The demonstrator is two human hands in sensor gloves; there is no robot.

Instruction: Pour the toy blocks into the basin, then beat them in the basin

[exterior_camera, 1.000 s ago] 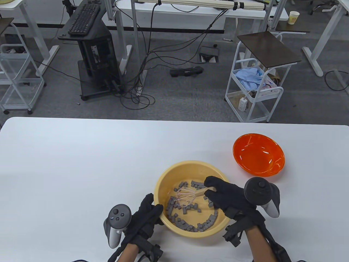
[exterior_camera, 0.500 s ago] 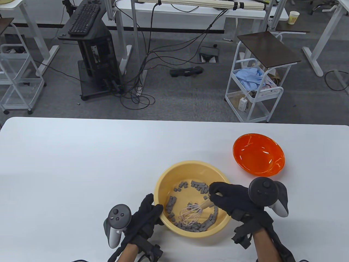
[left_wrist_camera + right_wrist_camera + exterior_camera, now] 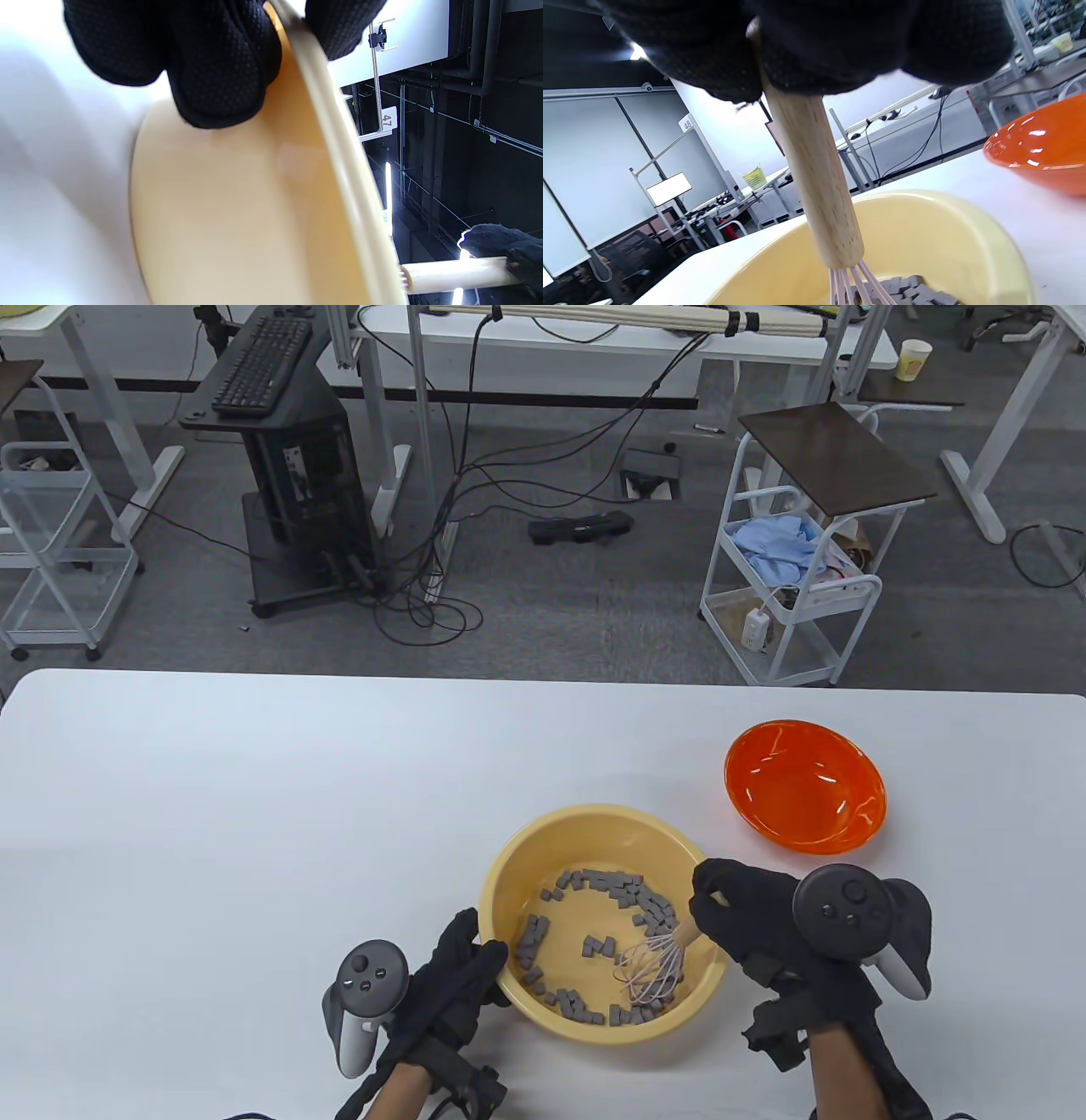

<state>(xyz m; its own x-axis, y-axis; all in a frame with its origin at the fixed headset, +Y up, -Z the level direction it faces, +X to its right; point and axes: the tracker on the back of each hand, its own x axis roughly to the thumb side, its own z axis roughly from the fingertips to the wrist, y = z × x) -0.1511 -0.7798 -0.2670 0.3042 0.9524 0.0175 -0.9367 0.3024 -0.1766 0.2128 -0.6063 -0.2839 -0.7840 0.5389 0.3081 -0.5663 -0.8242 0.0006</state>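
Right hand (image 3: 751,912) has its fingers curled round the wooden handle of the whisk (image 3: 653,965), held over the basin's right rim; the pink wire loops dip into the basin (image 3: 517,861) at its lower-right floor, touching the blocks there. Left hand (image 3: 462,976) pinches the basin's near-left rim, thumb over the lip and fingers against the outer wall, as the left wrist view shows. Toy blocks (image 3: 624,891) are all inside the basin: an arc along the far-right floor, a small clump at centre, a strip up the left side, a line along the near wall. Risks, as judgement: the whisk works close to the right wall, so a hard sweep could flick light blocks up and over the rim onto the table (image 3: 254,814); the left hand's grip is only a rim pinch, so a sideways shove from the whisk could slide or tip the basin; the wire loops may snag blocks and lift them out. Orange bowl (image 3: 804,785) sits beyond and to the right of the basin, apart from it, and looks empty. Counts: two hands, one whisk, one basin, one orange bowl, blocks several dozen, too small and crowded to count exactly.
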